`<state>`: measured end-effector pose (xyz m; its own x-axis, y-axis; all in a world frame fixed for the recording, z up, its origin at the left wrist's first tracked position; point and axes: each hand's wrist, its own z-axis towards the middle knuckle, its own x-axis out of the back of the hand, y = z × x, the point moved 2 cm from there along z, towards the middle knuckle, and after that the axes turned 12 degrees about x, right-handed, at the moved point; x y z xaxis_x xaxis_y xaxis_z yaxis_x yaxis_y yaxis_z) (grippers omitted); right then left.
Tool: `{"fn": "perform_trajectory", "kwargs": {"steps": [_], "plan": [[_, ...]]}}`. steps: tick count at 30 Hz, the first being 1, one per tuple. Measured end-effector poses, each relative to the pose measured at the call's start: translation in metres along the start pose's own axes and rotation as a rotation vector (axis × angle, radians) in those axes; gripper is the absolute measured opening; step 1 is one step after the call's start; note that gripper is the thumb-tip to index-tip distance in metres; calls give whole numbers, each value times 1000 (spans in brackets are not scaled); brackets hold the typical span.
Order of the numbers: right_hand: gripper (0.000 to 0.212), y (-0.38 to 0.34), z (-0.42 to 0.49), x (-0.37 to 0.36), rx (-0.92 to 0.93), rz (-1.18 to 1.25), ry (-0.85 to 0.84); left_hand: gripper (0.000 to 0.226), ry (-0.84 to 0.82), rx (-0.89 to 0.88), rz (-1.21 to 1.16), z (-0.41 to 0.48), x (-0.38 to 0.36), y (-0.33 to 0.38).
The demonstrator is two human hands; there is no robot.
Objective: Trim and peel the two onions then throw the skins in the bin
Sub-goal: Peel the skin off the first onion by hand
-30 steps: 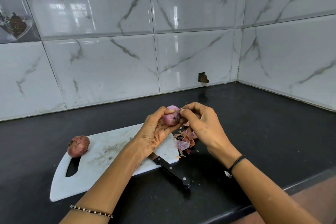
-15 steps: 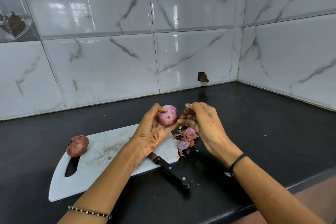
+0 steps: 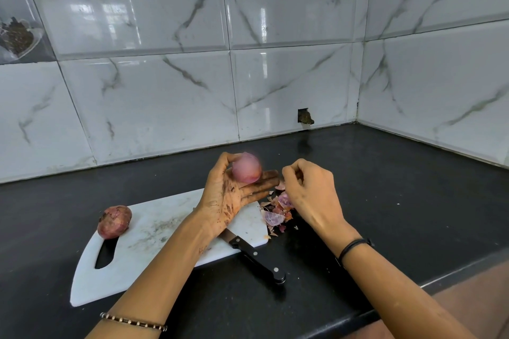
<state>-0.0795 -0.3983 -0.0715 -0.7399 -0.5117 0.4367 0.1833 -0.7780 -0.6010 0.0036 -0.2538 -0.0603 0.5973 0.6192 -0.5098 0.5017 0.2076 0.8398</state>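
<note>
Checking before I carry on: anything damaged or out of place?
Yes. A wall tile has a broken hole just above the countertop. Onion skins lie scattered off the cutting board's right end, and the knife sticks off its front edge.

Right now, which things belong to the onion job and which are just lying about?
Job: peeled pink onion in left hand; unpeeled reddish-brown onion; white plastic cutting board; black-handled knife; pile of purple onion skins.
Lying about: broken hole in white marble wall tile; dark picture tile.
</note>
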Motion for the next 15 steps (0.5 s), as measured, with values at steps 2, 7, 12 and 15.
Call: {"fn": "perform_trajectory", "kwargs": {"steps": [2, 7, 12, 15], "plan": [[25, 2, 0, 0, 4, -165, -33, 65, 19, 1, 39, 0, 0, 0], [7, 0, 0, 2, 51, -174, -29, 55, 82, -17, 136, 1, 1, -1], [5, -8, -1, -2, 281, 15, 15, 42, 175, -75, 176, 1, 1, 0], [16, -16, -3, -1, 447, 110, 1, 46, 194, -94, 215, 1, 2, -1]]}}
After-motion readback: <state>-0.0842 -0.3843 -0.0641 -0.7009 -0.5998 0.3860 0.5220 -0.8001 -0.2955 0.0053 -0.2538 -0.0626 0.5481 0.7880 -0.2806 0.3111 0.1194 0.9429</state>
